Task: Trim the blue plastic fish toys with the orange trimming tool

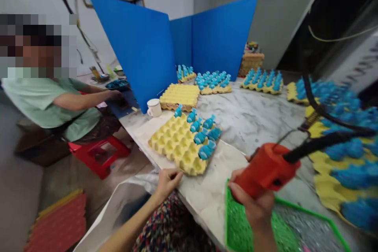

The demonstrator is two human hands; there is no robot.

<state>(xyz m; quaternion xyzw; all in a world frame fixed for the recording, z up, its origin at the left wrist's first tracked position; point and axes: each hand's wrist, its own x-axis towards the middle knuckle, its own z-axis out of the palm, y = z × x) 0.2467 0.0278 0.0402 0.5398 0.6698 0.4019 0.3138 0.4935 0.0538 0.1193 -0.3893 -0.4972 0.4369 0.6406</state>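
My right hand [256, 204] is wrapped round an orange power tool [267, 168] with black hoses, held over a green mesh tray [239, 224]. My left hand [167, 181] pinches the near corner of a yellow egg tray [174, 143] that lies on the marble table [251, 114]. Several small blue figures [203, 134] stand in the tray's right-hand cups; the other cups are bare.
More yellow trays of blue figures [261, 80] crowd the back and right of the table. A white mug [154, 107] stands by a stack of yellow trays [180, 96]. Blue divider boards [141, 47] screen a seated person [53, 98] on a red stool [97, 153].
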